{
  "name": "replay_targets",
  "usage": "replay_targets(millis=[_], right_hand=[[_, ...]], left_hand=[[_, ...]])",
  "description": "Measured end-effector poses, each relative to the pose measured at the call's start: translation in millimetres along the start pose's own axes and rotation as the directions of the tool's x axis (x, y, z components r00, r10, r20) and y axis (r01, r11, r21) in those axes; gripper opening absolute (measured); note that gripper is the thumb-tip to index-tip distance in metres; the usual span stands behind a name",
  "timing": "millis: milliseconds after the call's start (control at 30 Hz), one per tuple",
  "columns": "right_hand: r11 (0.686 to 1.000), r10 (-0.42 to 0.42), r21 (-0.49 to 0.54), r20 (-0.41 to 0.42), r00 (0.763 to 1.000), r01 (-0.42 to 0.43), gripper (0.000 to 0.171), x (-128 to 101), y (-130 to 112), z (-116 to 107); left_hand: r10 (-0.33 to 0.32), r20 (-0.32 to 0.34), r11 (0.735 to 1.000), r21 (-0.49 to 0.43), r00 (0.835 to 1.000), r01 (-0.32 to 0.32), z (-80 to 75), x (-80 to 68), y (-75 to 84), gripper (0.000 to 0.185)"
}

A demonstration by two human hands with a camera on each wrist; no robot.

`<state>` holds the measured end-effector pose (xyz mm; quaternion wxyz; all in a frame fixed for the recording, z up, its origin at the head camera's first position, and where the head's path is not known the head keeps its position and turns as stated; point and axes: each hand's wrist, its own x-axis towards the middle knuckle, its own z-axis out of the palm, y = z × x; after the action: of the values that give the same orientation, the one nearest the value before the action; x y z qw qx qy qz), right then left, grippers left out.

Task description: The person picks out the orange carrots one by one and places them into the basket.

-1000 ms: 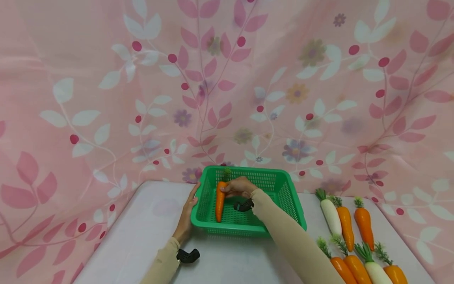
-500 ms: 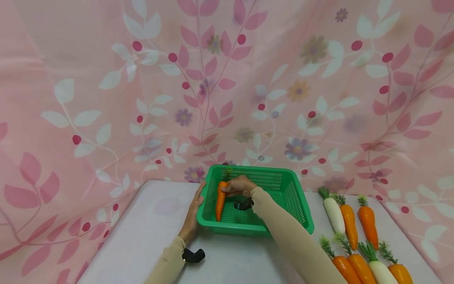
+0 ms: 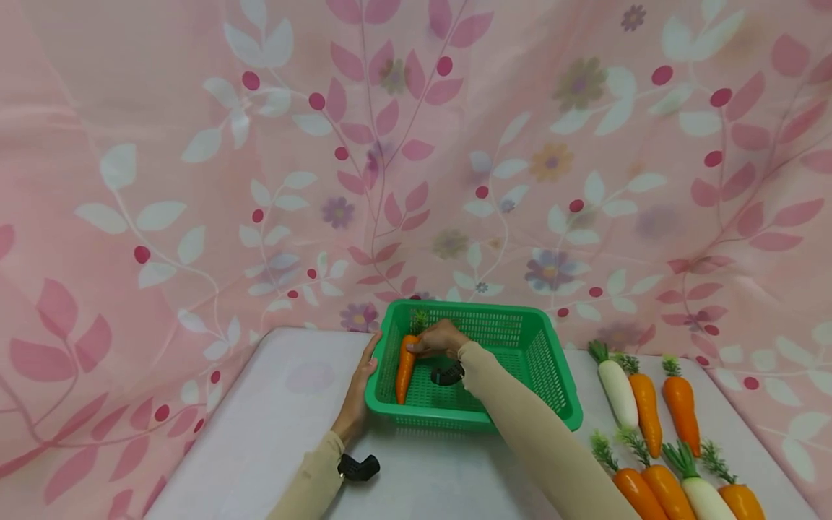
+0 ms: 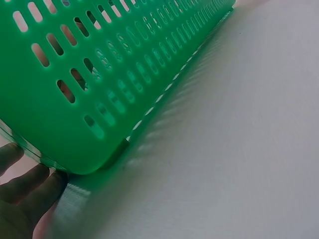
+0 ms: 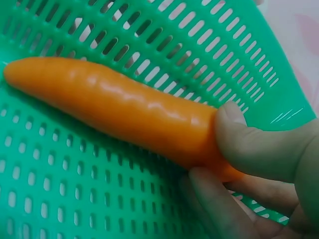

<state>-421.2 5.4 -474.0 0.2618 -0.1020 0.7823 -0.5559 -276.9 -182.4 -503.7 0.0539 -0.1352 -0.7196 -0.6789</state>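
Observation:
My right hand [image 3: 437, 339] reaches into a green perforated plastic basket [image 3: 455, 415]. Thumb and fingers grip an orange carrot [image 3: 406, 372] near its leafy top. The carrot lies lengthwise along the basket's left side, tip toward me. Up close, the right wrist view has the thumb on top of the carrot's thick end [image 5: 199, 129] and fingers curled beneath. My left hand [image 3: 356, 393] rests against the outside of the basket's left wall. In the left wrist view, its extended fingers [image 4: 42, 186] touch the wall near a lower corner.
On the table [image 3: 299, 375], right of the basket, lie a white radish [image 3: 619, 396], carrots [image 3: 646, 408] and more vegetables in two rows, another radish [image 3: 708, 498] among them. A pink floral cloth [image 3: 416, 144] hangs behind the table.
The basket has shifted slightly right along with my left hand, so its left wall stands closer to the carrot. My right hand keeps its grip on the carrot. The head view has shifted a little.

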Motion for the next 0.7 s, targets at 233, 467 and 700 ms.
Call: replay_targets(millis=[233, 467, 700], right_hand=[[0.996, -0.006, -0.085, -0.023, 1.0, 0.004, 0.051, 3.8, 1.2, -1.7], [0.971, -0.017, -0.239, -0.042, 0.999, 0.007, 0.051, 1.6, 1.6, -1.7], [0.976, -0.024, -0.217, -0.015, 1.0, 0.02, 0.054, -4.8, 1.8, -4.1]], left_hand=[[0.011, -0.005, 1.0, 0.009, 1.0, -0.011, 0.6, 0.1, 1.0, 0.053], [0.011, -0.014, 1.0, 0.029, 1.0, -0.01, 0.6, -0.2, 2.8, 0.052], [0.021, -0.006, 0.999, 0.042, 1.0, -0.021, 0.4, 0.2, 1.5, 0.052]])
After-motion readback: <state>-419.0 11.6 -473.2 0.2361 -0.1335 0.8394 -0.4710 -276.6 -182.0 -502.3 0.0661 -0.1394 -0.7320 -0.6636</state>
